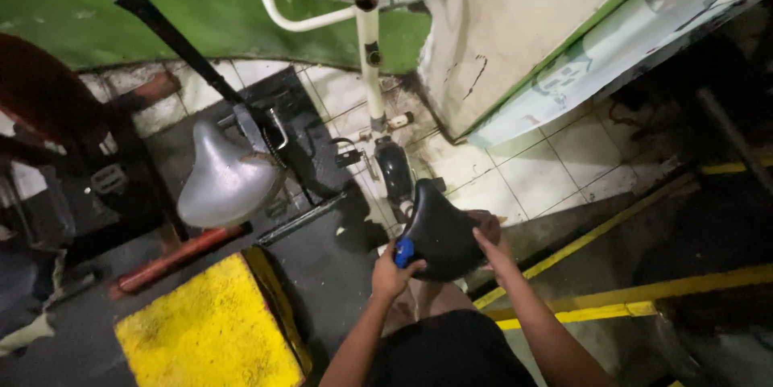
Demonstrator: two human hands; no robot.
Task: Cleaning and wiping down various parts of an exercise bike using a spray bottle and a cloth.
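Nearest the camera, the two forearms rise from the bottom edge toward a black saddle (441, 234), which sits just above them near the middle of the view. The left hand (392, 273) is closed around a small blue tool (403, 252), fingers curled tight on it, and presses it against the saddle's lower left edge. The right hand (493, 244) grips the saddle's right side, fingers wrapped narrow over the rim with the thumb on top. The saddle is tilted, its narrow nose pointing up and away from the person. Left of the arms, at the bottom edge, a yellow block (208, 331) lies on the dark floor (330, 266), and a red bar (179, 256) runs slantwise just beyond its far corner. Yellow lines (644, 294) cross the floor to the right of the hands. Farther off, left of centre, a grey saddle (225, 182) stands on its own post, well apart from the black one. Beyond the black saddle a white frame tube (370, 73) climbs upright from a white tiled floor (547, 169), with a black pedal (349, 157) beside its foot. A black strap (173, 37) runs slantwise from the top left corner down toward the grey saddle. At the far edge stand a green wall (80, 24) and, on the right, a pale wall (523, 24) with a green border.
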